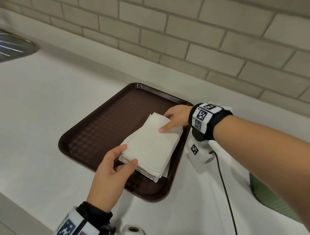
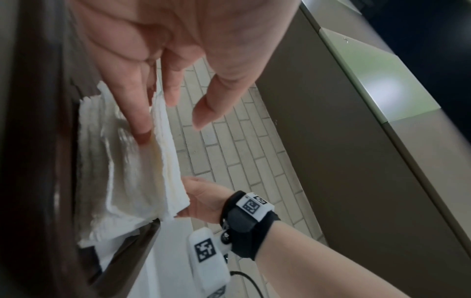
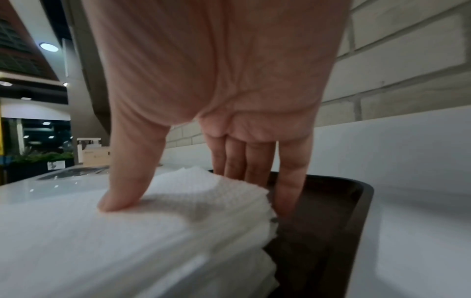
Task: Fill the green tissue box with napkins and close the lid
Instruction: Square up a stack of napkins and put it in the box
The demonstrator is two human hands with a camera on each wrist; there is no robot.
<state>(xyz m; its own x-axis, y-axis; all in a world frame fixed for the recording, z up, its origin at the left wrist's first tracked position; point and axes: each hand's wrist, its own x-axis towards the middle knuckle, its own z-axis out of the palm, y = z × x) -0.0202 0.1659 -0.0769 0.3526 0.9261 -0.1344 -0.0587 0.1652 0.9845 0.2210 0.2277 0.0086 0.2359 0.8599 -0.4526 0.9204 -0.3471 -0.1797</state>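
- Both grips close on the napkin stack [image 1: 150,145] lying on the brown tray [image 1: 96,130]: left hand [image 1: 113,168] pinches the near end, right hand [image 1: 177,117] the far end.
- I should squeeze evenly, lifting level so no sheets fan out.
- Green tissue box [image 1: 267,196] waits on the surface to my right, mostly hidden by my forearm.

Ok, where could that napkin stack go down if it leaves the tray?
Bare white counter lies between the dark brown plastic tray and the sink; the tray's left half is bare too. Right of the tray is crowded: right hand, black cable, green box under the forearm.
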